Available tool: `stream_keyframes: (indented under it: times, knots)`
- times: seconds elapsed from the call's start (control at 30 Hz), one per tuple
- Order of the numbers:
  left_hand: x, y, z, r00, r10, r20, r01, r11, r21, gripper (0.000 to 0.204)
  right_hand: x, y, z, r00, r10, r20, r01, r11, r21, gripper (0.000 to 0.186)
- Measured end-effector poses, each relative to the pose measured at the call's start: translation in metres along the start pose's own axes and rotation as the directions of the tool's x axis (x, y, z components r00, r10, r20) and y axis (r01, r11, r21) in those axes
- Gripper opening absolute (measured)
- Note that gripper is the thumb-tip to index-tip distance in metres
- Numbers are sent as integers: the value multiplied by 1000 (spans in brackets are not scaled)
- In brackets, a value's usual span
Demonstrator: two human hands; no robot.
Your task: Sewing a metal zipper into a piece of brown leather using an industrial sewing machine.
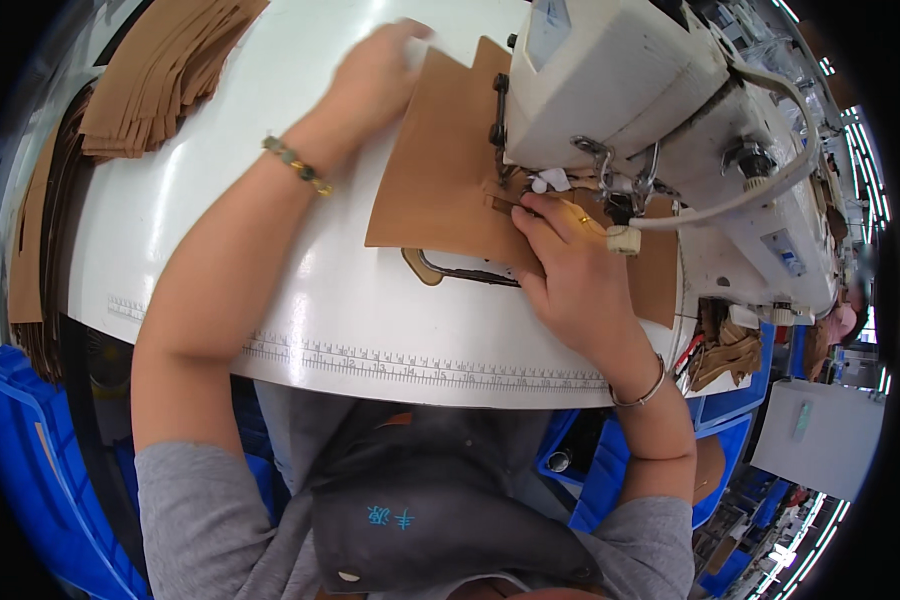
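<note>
A large brown leather-like panel (430,170) lies on the white table under the head of a sewing machine (615,85). My right hand (580,270) rests on this panel close to the needle area, its thumb apart from the fingers. Its fingertips press beside a small brown strip (500,204) on the panel. What lies beneath the palm is hidden. My left hand (375,80) is at the panel's far left edge, slightly blurred, with one finger stretched out. Whether it touches the edge is unclear.
Stacked brown pieces (160,80) lie at the far left, and more hang over the table's left side (35,240). A printed ruler (400,365) runs along the near edge. Brown scraps (725,350) lie at the right. Blue bins (40,470) stand below.
</note>
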State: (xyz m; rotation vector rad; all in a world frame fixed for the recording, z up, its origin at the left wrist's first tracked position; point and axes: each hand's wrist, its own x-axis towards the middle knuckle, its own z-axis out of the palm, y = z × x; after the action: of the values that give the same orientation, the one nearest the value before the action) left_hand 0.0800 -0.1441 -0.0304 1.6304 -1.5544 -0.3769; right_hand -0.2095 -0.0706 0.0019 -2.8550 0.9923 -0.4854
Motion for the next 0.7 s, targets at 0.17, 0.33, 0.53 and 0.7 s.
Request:
stream_keyframes:
  times: [0.17,0.33,0.53,0.7]
  knots:
    - [-37,23,-46,826,530,-191,-423,808,410,25,-1,0,2,998,-61,-10,60,997,-51,51]
    - [-119,61,-13,765,610,206,-643,702,307,30,-2,0,0,996,-33,85,39,997,-70,69]
    - [-129,65,-2,799,521,301,-600,726,336,42,-5,7,-1,997,-46,70,51,997,-63,71]
    - [-125,61,5,819,509,264,-567,786,244,43,-8,7,-7,988,-11,152,27,995,-101,83]
